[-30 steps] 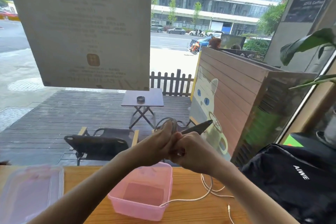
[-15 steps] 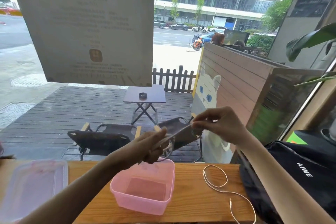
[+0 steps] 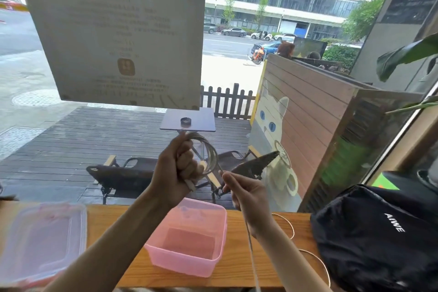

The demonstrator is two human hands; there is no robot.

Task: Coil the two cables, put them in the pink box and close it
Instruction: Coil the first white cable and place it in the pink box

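Note:
My left hand is raised above the pink box and grips a coil of thin white cable, several loops standing above the fist. My right hand pinches the free strand of that cable just right of the coil; the strand runs down past my wrist to the frame's lower edge. A second white cable lies loose on the wooden counter right of the box. The box is open and holds nothing. Its clear lid lies on the counter at the far left.
A black bag sits on the right end of the wooden counter, touching the loose cable's area. A window runs along the counter's far edge, with a paper sign hung high on the left.
My right hand came down and left from its raised, stretched-out position to just beside the coil. My left hand rose with the coil, which has gained a loop.

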